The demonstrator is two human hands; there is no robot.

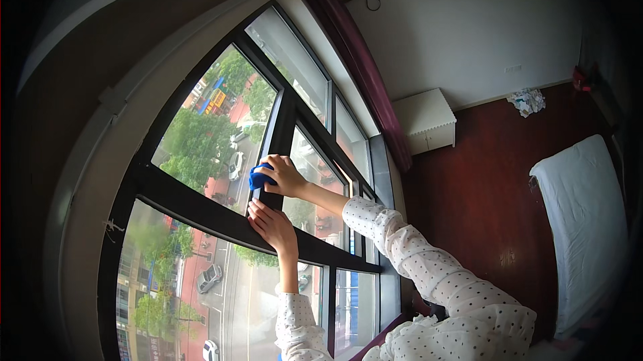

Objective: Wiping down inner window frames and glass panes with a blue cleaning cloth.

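My right hand (285, 176) grips a blue cloth (259, 177) and presses it near the inner edge of a black window frame (287, 115), beside a glass pane (201, 135). Just below it, my left hand (274, 225) lies against a dark crossbar (201, 204) of the same window, fingers extended and with nothing in them. Both arms reach up in white sleeves with dark dots. The part of the cloth under my right palm is hidden.
A purple curtain (359, 54) hangs along the window's right side. Farther right are a white cabinet (424, 117), a crumpled heap (527, 102) on the dark red floor (467, 210), and a bed with a white cover (585, 230). Through the glass show trees and a street with cars.
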